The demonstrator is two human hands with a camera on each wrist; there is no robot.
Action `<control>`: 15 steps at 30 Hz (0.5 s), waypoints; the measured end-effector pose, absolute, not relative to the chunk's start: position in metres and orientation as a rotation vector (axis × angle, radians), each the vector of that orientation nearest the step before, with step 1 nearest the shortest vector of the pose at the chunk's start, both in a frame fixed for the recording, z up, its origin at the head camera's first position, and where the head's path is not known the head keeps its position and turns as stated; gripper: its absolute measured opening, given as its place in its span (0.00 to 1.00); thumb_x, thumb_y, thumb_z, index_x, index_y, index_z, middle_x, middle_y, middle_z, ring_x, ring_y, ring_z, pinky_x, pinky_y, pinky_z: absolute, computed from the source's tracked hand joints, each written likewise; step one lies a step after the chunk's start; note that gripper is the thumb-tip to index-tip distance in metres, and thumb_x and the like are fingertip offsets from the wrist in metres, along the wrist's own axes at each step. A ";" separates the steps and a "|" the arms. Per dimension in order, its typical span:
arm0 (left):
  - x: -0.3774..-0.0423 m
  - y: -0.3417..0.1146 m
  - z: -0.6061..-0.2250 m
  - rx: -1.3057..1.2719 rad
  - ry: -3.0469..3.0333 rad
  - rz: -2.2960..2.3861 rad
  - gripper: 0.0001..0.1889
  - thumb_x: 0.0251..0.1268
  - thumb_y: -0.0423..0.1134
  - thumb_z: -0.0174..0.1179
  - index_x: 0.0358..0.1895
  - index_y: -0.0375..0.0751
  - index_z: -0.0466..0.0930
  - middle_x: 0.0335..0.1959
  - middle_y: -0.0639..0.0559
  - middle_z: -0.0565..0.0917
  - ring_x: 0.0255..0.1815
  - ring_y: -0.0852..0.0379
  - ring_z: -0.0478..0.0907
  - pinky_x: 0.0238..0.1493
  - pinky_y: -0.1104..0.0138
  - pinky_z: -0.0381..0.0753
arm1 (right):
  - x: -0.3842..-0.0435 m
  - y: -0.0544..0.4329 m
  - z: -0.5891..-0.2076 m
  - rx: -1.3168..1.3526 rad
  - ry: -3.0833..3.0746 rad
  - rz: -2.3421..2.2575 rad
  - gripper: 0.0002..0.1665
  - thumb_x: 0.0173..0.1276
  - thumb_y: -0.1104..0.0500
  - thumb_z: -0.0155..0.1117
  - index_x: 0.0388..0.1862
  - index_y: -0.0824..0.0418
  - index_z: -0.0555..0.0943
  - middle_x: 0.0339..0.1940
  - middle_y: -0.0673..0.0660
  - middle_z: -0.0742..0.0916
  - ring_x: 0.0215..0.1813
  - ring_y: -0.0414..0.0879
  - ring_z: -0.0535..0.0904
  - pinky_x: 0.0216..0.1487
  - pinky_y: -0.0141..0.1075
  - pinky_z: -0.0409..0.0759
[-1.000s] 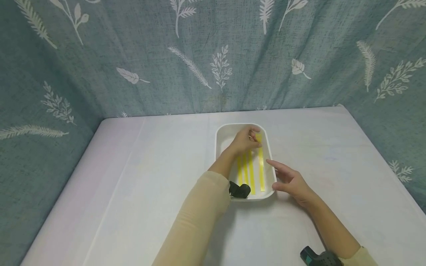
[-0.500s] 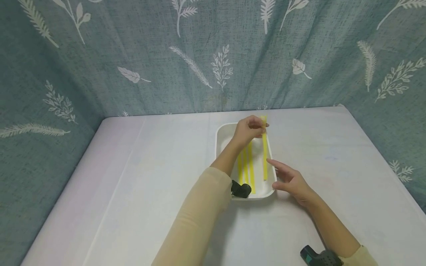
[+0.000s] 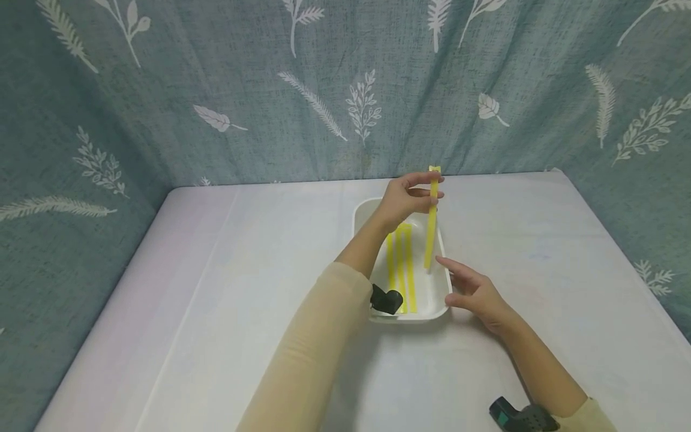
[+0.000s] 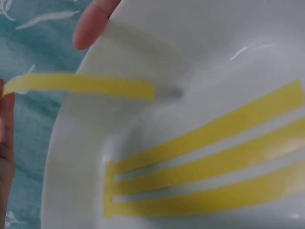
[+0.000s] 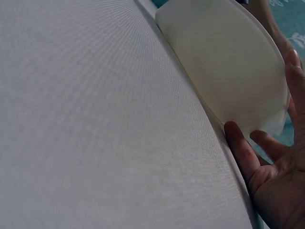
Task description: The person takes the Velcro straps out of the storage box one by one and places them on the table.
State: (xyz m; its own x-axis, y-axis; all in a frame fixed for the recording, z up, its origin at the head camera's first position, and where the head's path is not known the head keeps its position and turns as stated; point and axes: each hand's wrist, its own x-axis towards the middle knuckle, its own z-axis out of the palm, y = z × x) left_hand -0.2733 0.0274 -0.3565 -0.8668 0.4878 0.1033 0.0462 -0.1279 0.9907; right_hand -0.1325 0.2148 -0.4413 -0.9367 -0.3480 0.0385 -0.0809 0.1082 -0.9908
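We see a blue-green cloth (image 3: 227,78) with white leaf prints hanging behind and at both sides of the white-covered counter (image 3: 243,312). On the counter, right of the middle in the head view, stands a white tray (image 3: 429,300) with rounded corners, its long sides running away from us.

Two arms in cream sleeves (image 3: 313,348) come in from the near side. Over the tray's far part is our left hand (image 3: 402,201); its grip is closed in a pinch near the upper end of a single yellow strip. Our right hand (image 3: 477,297) is at the tray's right wall, its grip loosely spread, thumb and index finger apart and fingertips at the wall, with hold of nothing. Black devices sit at the left wrist (image 3: 387,300) and right wrist (image 3: 520,415).

Three yellow strips (image 4: 190,183) lie lengthwise side by side in the tray, running together at the far end. The single yellow strip (image 3: 430,234) hangs, slightly tilted, over the tray's right part, apart from the three; we cannot tell whether its lower end touches the tray.
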 end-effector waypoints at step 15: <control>-0.270 0.006 -0.327 0.621 1.925 1.974 0.26 0.56 0.30 0.66 0.61 0.42 0.75 0.61 0.50 0.76 0.43 0.50 0.84 0.44 0.61 0.83 | -0.134 0.217 -0.444 -0.534 2.105 -1.981 0.40 0.59 0.67 0.68 0.70 0.62 0.65 0.69 0.51 0.71 0.61 0.35 0.71 0.59 0.23 0.69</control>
